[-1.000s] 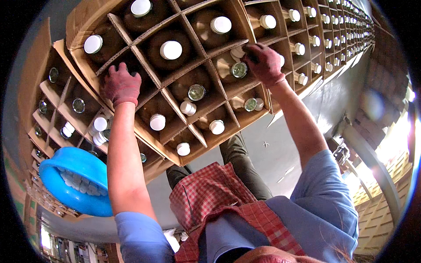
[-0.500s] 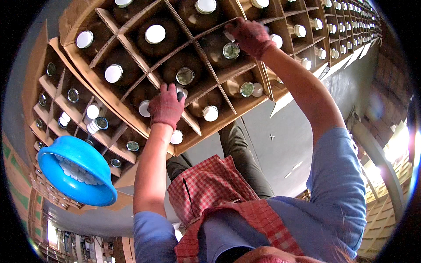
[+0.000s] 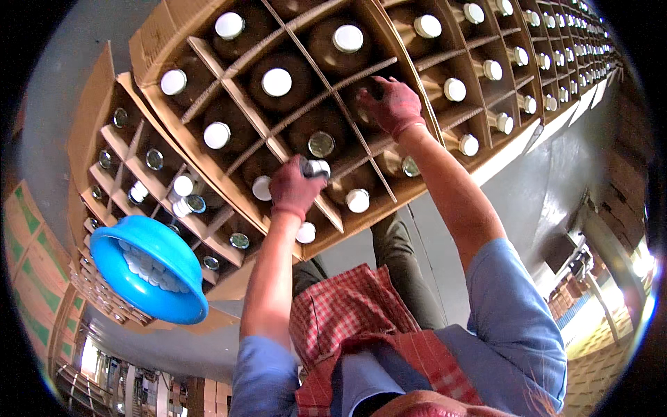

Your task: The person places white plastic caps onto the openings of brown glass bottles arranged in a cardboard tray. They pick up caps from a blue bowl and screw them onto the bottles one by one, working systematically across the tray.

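Observation:
Both my hands wear dark red gloves with bare forearms behind them. My left hand (image 3: 297,186) is closed around small white caps (image 3: 318,169) at the near side of a divided carton (image 3: 278,128). Just beyond it stands an uncapped glass bottle (image 3: 321,144). My right hand (image 3: 393,104) reaches into a compartment further right, fingers curled down over where a bottle stands; what they grip is hidden. Below my right wrist another open bottle (image 3: 410,167) shows its mouth. Around them, several bottles in the carton wear white caps, such as one capped bottle (image 3: 276,82).
A blue basin (image 3: 149,271) full of white caps rests on a lower carton (image 3: 114,187) of bottles at the left, some open, with stacked caps (image 3: 187,205) among them. More cartons (image 3: 479,83) of capped bottles run off to the far right. Grey floor (image 3: 434,229) lies below.
The view has shifted, so the cartons sit further right and lower. My right hand has moved left and nearer, onto the bottle that was open to view. My left hand stays near the same compartment.

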The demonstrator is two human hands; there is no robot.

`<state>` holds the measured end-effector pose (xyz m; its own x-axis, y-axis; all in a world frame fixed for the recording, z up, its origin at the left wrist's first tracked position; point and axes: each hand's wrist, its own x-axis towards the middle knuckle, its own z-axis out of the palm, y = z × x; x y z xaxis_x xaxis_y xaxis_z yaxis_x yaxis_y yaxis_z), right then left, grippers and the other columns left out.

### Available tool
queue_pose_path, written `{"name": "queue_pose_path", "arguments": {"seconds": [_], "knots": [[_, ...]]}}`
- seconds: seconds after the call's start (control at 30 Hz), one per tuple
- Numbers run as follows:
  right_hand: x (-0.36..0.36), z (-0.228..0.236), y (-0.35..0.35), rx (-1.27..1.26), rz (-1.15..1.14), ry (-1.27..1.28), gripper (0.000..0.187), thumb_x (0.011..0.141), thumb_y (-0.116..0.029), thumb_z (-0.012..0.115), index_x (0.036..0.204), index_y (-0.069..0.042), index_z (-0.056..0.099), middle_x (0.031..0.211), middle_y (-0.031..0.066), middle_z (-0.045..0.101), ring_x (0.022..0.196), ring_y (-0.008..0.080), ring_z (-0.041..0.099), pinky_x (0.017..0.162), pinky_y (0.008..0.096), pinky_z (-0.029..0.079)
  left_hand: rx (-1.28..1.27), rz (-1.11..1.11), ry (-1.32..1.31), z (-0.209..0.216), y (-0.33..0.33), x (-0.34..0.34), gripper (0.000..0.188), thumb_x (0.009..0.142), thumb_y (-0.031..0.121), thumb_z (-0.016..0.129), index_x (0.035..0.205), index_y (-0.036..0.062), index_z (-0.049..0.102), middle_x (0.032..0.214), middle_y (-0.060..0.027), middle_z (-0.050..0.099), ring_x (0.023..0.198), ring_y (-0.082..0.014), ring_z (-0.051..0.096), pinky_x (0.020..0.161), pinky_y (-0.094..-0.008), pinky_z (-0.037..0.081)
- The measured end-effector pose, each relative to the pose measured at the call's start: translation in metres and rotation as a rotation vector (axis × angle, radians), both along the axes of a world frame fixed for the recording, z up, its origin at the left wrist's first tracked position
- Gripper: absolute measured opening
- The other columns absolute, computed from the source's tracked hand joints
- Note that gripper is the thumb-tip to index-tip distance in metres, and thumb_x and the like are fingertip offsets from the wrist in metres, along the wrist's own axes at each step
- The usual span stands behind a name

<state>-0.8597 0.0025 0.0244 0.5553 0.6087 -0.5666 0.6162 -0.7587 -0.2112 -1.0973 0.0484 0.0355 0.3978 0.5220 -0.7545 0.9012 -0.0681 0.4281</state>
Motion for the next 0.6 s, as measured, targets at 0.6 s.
{"name": "queue_pose_path", "arguments": {"seconds": [0.6], "knots": [[-0.021,0.02,-0.137,0.7,-0.679,0.276,0.028,0.077,-0.01,0.067,0.105,-0.006,0.064,0.1,0.0132,0.066,0.089,0.0335,0.063,0.082,0.0376,0.05,0.644,-0.206,0.132,-0.047,0.006,0.078,0.025,0.08,0.034,0.062,0.089,0.0104,0.06,0.095,-0.0136,0.062,0.091,-0.0351,0.058,0.075,-0.0456,0.048]]}}
